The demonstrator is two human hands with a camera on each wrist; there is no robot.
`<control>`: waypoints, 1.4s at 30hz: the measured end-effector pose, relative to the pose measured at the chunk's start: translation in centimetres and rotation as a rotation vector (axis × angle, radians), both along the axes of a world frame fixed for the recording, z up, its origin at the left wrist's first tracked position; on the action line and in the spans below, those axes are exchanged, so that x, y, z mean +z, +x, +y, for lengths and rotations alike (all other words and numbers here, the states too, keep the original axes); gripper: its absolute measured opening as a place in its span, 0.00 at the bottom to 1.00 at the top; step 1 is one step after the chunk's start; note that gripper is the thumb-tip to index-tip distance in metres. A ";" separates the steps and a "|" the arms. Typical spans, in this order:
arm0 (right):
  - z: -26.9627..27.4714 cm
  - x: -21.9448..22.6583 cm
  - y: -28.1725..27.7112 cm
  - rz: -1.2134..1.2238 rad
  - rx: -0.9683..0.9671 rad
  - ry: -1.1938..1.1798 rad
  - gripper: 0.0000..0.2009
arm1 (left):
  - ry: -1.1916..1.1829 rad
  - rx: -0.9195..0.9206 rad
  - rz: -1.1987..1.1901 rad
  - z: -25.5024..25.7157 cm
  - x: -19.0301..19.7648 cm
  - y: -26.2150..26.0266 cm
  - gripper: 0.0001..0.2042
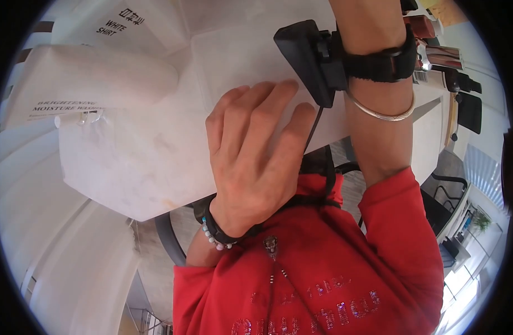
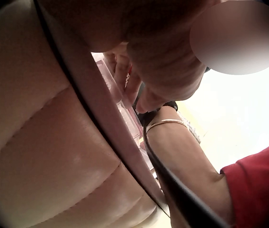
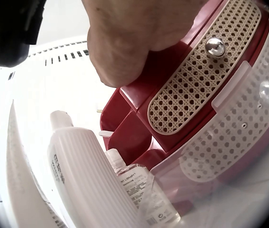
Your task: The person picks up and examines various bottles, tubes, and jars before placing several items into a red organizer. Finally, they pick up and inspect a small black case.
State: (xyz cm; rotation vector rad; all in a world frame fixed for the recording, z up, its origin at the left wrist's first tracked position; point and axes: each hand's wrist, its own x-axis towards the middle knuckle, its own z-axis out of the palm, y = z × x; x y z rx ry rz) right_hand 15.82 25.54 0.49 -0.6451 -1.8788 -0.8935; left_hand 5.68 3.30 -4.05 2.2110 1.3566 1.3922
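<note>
In the head view my left hand (image 1: pixel 253 134) lies palm down at the near edge of the white table (image 1: pixel 128 167), fingers loosely bent and nothing seen in them. The left wrist view shows the same hand (image 2: pixel 167 61) from below, partly in shadow. My right forearm (image 1: pixel 379 134) reaches up past the head view's top edge, so that hand is out of frame there. In the right wrist view my right hand (image 3: pixel 129 38) is over a red storage box (image 3: pixel 129 133) with a woven-cane drawer front (image 3: pixel 186 80). Its fingertips are hidden; I cannot tell what they hold.
A ribbed white bottle (image 3: pixel 87 175) and a small clear bottle (image 3: pixel 148 194) stand beside the red box. Large white packages with printing (image 1: pixel 89 78) lie at the table's left. A quilted padded surface (image 2: pixel 53 156) lies under the table edge. A black wrist camera (image 1: pixel 309 61) sits on my right arm.
</note>
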 end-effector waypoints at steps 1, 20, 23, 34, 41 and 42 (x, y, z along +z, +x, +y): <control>-0.2 -0.2 0.1 -0.002 -0.003 -0.022 0.10 | 0.002 -0.003 -0.007 0.0 -0.1 0.0 0.14; -3.6 -4.0 1.9 -0.033 -0.039 -0.427 0.11 | -0.013 -0.015 -0.091 0.1 0.1 0.2 0.16; -3.6 -3.4 2.6 -0.026 -0.042 -0.451 0.12 | -0.007 -0.023 -0.057 0.2 0.3 0.0 0.16; -0.3 6.3 -0.3 0.017 0.083 -0.266 0.12 | -0.045 -0.030 -0.007 -1.3 1.5 -0.2 0.14; -1.2 9.4 -2.6 0.184 0.115 -0.363 0.05 | -0.043 -0.034 -0.010 -1.4 2.4 -0.4 0.16; -1.2 9.8 -2.6 0.218 0.142 -0.387 0.06 | -0.051 -0.036 -0.014 -1.3 2.4 -0.4 0.17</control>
